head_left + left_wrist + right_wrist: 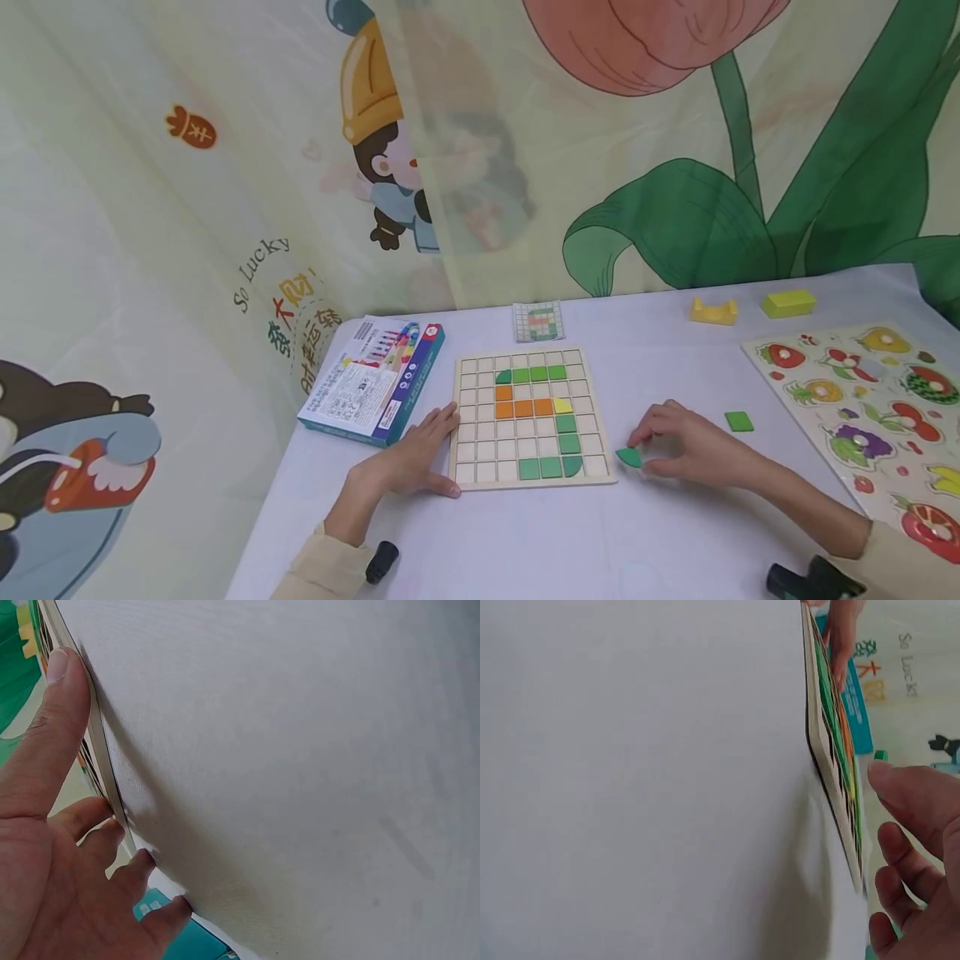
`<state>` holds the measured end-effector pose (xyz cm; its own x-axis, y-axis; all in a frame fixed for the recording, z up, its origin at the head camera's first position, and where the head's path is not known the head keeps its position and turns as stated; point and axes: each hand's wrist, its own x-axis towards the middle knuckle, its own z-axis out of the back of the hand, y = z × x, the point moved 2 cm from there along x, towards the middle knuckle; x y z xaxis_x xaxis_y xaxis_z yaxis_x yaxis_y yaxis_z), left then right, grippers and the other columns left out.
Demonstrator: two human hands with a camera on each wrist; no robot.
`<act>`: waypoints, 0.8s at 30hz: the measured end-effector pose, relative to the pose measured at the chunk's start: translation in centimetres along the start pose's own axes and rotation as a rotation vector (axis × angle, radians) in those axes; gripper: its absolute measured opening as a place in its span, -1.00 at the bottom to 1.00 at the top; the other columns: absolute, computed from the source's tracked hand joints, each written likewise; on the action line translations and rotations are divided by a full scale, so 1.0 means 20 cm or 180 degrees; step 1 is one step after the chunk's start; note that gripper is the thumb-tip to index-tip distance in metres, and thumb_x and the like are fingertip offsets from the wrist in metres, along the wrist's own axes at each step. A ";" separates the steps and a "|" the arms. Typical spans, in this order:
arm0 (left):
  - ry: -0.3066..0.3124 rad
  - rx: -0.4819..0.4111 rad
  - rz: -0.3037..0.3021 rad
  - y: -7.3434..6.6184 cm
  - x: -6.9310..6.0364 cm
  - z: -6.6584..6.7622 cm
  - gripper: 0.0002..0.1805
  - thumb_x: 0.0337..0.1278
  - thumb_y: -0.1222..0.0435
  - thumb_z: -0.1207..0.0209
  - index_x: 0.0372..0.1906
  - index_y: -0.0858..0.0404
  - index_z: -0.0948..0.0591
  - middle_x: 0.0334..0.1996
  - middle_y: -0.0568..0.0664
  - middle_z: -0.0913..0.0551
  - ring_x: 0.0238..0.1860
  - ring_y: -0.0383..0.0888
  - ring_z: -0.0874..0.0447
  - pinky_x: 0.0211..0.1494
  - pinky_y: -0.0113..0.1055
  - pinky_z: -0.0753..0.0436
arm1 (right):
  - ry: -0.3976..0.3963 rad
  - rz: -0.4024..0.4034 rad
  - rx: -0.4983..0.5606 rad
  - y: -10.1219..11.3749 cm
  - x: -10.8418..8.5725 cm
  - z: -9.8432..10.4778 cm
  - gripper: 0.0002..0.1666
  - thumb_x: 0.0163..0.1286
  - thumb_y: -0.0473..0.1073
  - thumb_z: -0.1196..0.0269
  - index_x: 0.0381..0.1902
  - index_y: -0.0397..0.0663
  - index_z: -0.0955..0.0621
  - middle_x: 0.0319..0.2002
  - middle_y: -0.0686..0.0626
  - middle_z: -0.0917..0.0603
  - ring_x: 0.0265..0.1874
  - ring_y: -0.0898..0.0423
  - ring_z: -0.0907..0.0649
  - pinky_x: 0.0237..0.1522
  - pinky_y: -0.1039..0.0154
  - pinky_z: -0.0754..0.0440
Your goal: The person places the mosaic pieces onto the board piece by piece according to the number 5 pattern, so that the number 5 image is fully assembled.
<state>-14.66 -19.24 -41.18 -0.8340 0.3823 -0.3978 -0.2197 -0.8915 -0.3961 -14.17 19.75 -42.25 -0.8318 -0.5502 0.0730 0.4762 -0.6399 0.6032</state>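
In the head view, a square wooden grid board [467, 433] lies on the table with green, orange and one yellow tile in its cells. My left hand [411, 450] rests at the board's left edge, thumb by the near corner and fingers extended. Seen from the left wrist, the left hand's thumb [64, 712] lies along the board's side. Just right of the board, my right hand [693, 446] pinches a green round-edged tile [628, 457] between thumb and fingers. A loose green square tile [739, 422] lies beyond that hand.
A blue-edged box [375, 379] lies left of the board, and a small pattern card [537, 322] behind it. At the back right stand a yellow notched piece [713, 312] and a yellow-green block [788, 304]. A fruit-sticker sheet [810, 392] covers the right side.
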 end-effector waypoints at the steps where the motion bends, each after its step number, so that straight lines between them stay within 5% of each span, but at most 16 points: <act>1: 0.0002 0.0002 -0.0001 0.00 0.00 0.00 0.17 -0.12 -0.03 -0.43 0.55 0.15 0.00 0.59 -0.06 0.19 0.59 0.05 0.26 0.59 0.12 0.05 | -0.0006 -0.0023 0.0032 0.03 0.03 -0.03 -0.70 0.07 -0.07 -0.48 -0.23 0.37 -0.67 -0.24 0.34 -0.61 -0.19 0.33 -0.44 -0.15 0.38 -0.53; 13: -0.0024 0.0055 0.0005 0.00 0.01 -0.01 0.16 -0.13 -0.02 -0.43 0.55 0.14 -0.02 0.59 -0.06 0.18 0.59 0.04 0.25 0.59 0.10 0.04 | -0.0088 -0.0102 0.0077 0.39 0.31 -0.37 -0.78 0.02 -0.11 -0.47 -0.33 0.20 -0.70 -0.33 0.25 -0.55 -0.16 0.18 -0.39 -0.21 0.27 -0.24; 24: -0.0012 0.0052 0.0018 0.00 0.01 -0.01 0.16 -0.12 -0.02 -0.43 0.55 0.13 -0.01 0.59 -0.06 0.18 0.59 0.04 0.25 0.59 0.10 0.05 | -0.0491 0.0036 -0.0207 0.49 0.38 -0.50 -0.76 -0.06 -0.11 -0.53 -0.38 0.16 -0.70 -0.39 0.20 -0.56 -0.30 0.23 -0.34 -0.29 0.32 -0.19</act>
<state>-14.79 -19.14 -41.40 -0.8371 0.3764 -0.3969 -0.2231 -0.8975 -0.3804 -13.02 3.87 -43.65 -0.8578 -0.4720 0.2036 0.4991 -0.6702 0.5493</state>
